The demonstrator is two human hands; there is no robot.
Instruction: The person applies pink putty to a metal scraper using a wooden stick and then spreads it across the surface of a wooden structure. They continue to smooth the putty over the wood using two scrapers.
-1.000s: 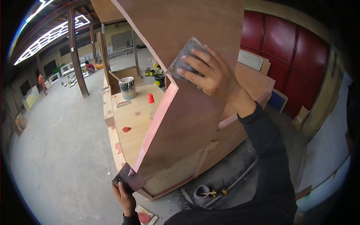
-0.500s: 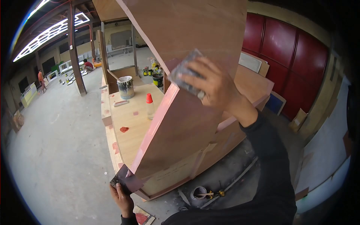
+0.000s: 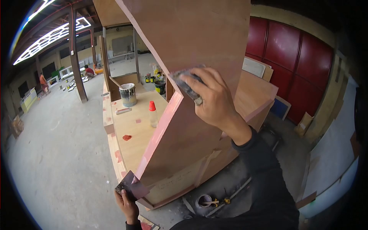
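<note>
A tall plywood cabinet panel [image 3: 191, 126] with a pink-filled edge rises in front of me. My right hand [image 3: 209, 97] presses a grey metal scraper [image 3: 184, 82] against that edge, about halfway up. Down low, my left hand [image 3: 126, 205] holds a second scraper [image 3: 131, 186], smeared with reddish filler, close to the panel's bottom corner.
On the lower plywood shelf [image 3: 132, 134] stand a paint can [image 3: 128, 94] with a stick, a red-capped bottle [image 3: 153, 114] and a blob of red filler [image 3: 127, 137]. Cans sit behind. A small bucket [image 3: 204, 200] lies on the concrete floor. Two people work far off at left.
My right hand has slid the scraper down the panel's edge and tilted it edge-on. The left hand has stayed low with its scraper.
</note>
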